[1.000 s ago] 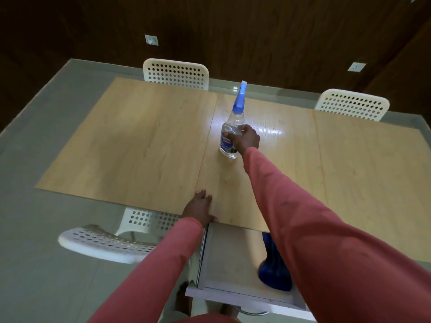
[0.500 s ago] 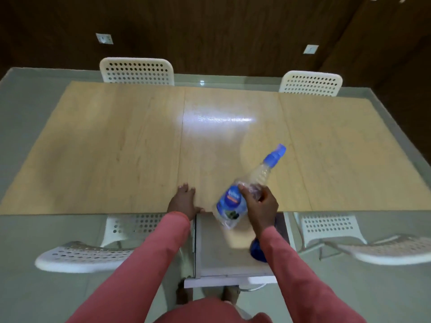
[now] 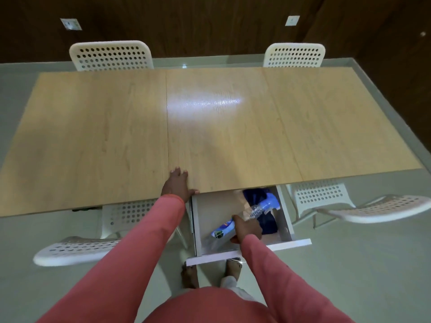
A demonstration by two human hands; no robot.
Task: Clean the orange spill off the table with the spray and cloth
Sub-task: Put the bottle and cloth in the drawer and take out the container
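Observation:
My right hand (image 3: 246, 229) grips a clear spray bottle (image 3: 224, 229) with a blue nozzle, lying tilted inside the open white drawer (image 3: 251, 249) under the table's near edge. A dark blue cloth (image 3: 268, 223) lies in the drawer's right part, partly behind the bottle. My left hand (image 3: 178, 184) rests flat on the near edge of the wooden table (image 3: 210, 131), fingers spread. No orange spill shows on the tabletop; only a bright light reflection near its middle.
Two white perforated chairs (image 3: 111, 54) stand at the far side. Two more chairs (image 3: 77, 249) flank me on the near side, left and right of the drawer. My feet show on the grey floor (image 3: 349, 264) below the drawer. Dark wood walls lie behind.
My right hand lifted the spray bottle off the tabletop, carried it back toward me and lowered it into the open drawer. My left hand stayed on the table edge.

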